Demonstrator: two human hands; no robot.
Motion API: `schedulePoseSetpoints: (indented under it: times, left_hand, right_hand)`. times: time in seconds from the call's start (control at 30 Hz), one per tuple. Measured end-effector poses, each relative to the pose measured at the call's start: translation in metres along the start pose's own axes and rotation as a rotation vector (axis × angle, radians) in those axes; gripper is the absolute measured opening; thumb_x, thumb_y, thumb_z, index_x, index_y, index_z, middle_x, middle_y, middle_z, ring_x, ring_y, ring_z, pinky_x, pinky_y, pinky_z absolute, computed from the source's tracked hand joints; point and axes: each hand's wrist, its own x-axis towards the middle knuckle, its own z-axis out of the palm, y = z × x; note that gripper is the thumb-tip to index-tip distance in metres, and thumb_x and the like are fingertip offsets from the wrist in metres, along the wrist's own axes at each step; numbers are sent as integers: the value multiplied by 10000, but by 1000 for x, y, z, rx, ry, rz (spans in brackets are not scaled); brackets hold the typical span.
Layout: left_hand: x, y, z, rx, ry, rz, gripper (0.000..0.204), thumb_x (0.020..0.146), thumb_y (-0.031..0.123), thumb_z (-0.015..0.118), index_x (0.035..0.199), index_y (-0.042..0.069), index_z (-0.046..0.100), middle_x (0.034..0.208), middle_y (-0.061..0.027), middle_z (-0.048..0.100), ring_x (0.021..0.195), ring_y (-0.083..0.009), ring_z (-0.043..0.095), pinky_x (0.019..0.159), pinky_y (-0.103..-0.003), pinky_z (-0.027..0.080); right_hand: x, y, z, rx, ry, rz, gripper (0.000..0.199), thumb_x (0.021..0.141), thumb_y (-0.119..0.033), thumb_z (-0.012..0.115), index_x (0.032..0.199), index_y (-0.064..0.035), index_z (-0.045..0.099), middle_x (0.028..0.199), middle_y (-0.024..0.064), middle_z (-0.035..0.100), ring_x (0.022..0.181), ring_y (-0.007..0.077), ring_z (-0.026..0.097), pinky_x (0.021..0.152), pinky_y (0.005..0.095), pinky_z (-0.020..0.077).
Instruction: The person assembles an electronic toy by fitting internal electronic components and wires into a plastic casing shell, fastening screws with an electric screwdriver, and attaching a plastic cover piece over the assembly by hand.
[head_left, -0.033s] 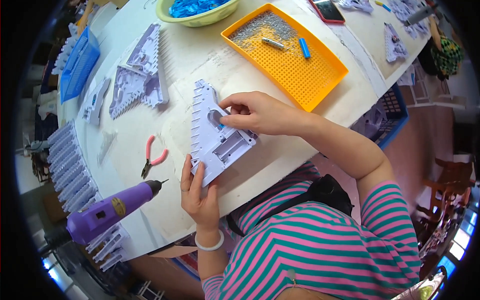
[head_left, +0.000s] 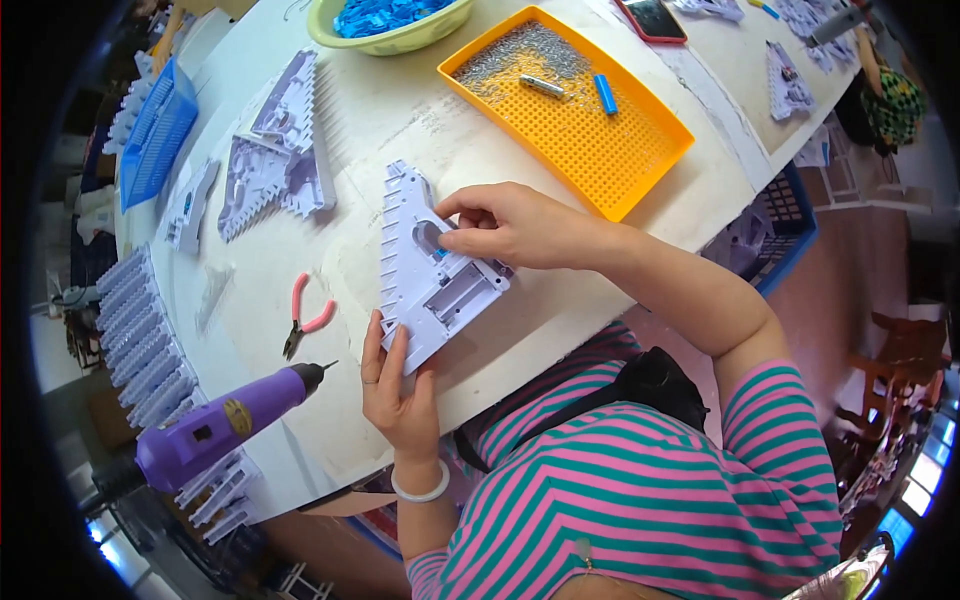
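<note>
A pale lavender plastic housing half [head_left: 408, 268] with a sawtooth edge lies tilted on the table in front of me. My left hand [head_left: 398, 392] grips its near corner, two fingers on top and the thumb at the side. At the housing's oval opening, my right hand [head_left: 500, 226] has its thumb and forefinger pinched together. A small blue piece [head_left: 441, 252] shows right beside those fingertips; whether they hold it is hidden. Pink-handled pliers [head_left: 306, 314] lie left of the housing. A purple electric screwdriver [head_left: 225, 422] points its bit toward my left hand.
Beyond my right hand sits a yellow perforated tray [head_left: 610, 165] with many small metal screws. A green bowl [head_left: 395, 38] of blue parts stands at the back. More lavender housings [head_left: 280, 160] lie at left, near a blue basket [head_left: 160, 135]. A phone [head_left: 652, 20] rests far right.
</note>
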Motion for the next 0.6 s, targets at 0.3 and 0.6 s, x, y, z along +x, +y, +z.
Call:
schedulePoseSetpoints:
  times: [0.3,0.6]
  left_hand:
    - [-8,-2,10,-107,64,-64,537,770,-153,744,1285,-4,706,1502,-227,553,1337,-339,589,1092,-415,499]
    - [-8,0,15,-85,68,-4,497,806,-103,807,1279,2,698,1511,-231,535,1334,-327,585,1073,-403,518]
  right_hand:
    - [4,9,-4,66,-57,44,418,1028,-268,674,1325,20,620,877,29,606,779,83,559,651,264,477]
    - [3,8,-6,167,-102,93,412,1043,-272,650,1327,21,596,840,49,612,676,98,591,543,280,482]
